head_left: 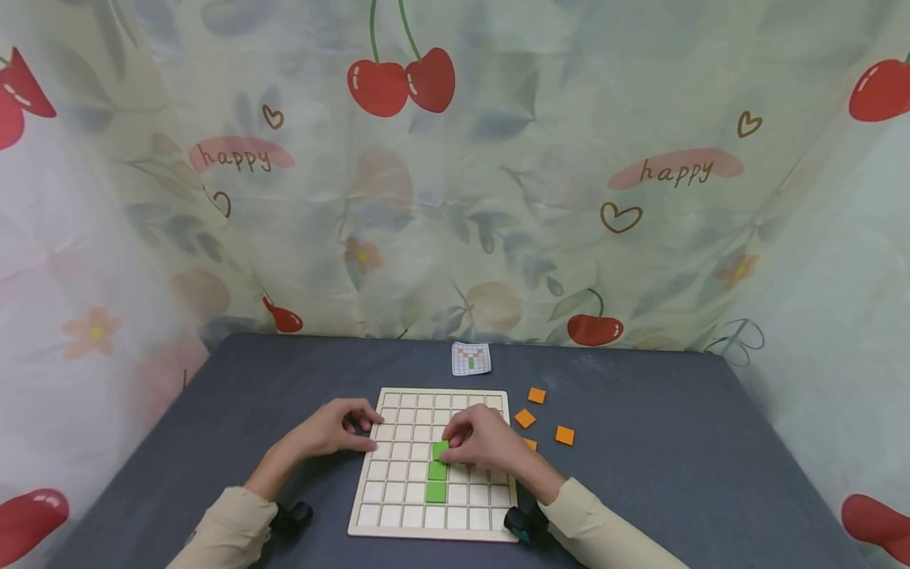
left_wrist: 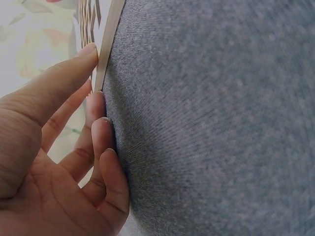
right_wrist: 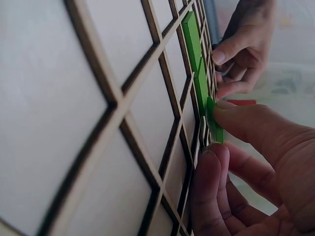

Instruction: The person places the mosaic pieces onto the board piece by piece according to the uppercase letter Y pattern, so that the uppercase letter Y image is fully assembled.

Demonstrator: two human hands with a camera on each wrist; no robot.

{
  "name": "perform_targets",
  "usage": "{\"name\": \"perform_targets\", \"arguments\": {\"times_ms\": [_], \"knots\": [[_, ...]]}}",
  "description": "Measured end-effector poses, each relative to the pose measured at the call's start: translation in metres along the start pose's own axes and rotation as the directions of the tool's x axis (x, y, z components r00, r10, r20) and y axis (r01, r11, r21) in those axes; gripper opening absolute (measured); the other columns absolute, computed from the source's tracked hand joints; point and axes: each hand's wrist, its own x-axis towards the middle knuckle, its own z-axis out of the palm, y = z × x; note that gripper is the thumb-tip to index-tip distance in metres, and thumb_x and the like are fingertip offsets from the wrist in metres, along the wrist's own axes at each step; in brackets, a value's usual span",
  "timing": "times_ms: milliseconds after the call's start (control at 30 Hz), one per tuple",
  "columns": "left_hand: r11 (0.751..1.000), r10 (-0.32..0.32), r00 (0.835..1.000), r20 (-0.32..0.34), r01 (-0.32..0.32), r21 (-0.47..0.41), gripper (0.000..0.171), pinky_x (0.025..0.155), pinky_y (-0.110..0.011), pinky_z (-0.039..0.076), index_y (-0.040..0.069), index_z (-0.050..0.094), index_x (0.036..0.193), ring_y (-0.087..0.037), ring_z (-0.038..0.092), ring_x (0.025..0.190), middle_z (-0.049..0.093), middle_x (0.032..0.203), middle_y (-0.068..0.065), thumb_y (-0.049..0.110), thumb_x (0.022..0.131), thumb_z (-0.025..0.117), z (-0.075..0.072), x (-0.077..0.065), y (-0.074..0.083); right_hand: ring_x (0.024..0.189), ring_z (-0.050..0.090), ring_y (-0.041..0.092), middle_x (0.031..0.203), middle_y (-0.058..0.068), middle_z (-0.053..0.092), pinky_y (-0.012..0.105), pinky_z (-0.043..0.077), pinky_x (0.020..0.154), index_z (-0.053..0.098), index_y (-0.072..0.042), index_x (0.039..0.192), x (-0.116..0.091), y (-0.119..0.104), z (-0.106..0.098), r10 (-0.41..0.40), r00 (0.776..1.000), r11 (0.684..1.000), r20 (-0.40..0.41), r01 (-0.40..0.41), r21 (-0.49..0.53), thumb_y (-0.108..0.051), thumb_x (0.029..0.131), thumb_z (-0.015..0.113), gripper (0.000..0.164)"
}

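A wooden grid board (head_left: 394, 527) with pale square cells lies on the table. Over its middle, my right hand (head_left: 485, 437) pinches a green square tile (right_wrist: 215, 123) between thumb and fingers; the tile stands slightly tilted at its cell. Two more green tiles (head_left: 437, 471) (head_left: 436, 492) sit in cells of the same column, nearer to me. At the board's left edge my left hand (head_left: 334, 427) rests its thumb and fingertips against the frame, thumb and fingers spread apart, as the left wrist view also shows.
Several orange square tiles (head_left: 565, 435) lie loose to the right of the board. Behind the board is a small pattern card (head_left: 471, 359) with a coloured grid. A dark cloth (head_left: 640, 474) covers the table, and a printed curtain (head_left: 455, 197) hangs around it.
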Motion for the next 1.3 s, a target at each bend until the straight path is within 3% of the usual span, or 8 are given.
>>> {"name": "perform_targets", "arguments": {"times_ms": [433,1300], "knots": [[1.000,-0.002,1.000,0.000,0.002,-0.006,0.029,0.073,-0.030,0.047,0.006,0.073,0.110,-0.022,0.056,0.082,0.061,0.092,-0.001,0.015,0.085,0.085,0.0007,-0.0002,-0.0002,0.067,0.057,0.010,0.072,-0.005,0.063,0.028,0.047,0.063,0.076,-0.007,0.086,0.0021,-0.0031,0.0033,0.039,0.999,0.999,-0.012,-0.040,-0.026,-0.016,0.079,0.090,0.018],[1.000,-0.004,1.000,0.005,0.004,-0.008,0.029,0.073,-0.031,0.047,0.006,0.073,0.110,-0.020,0.056,0.082,0.062,0.093,-0.002,0.015,0.085,0.085,-0.0006,0.0001,-0.0015,0.064,0.057,0.010,0.072,-0.005,0.063,0.030,0.048,0.062,0.076,-0.007,0.090,0.0025,-0.0017,0.0034,0.026,0.999,0.999,-0.020,-0.027,-0.040,-0.016,0.079,0.090,0.020]]}}
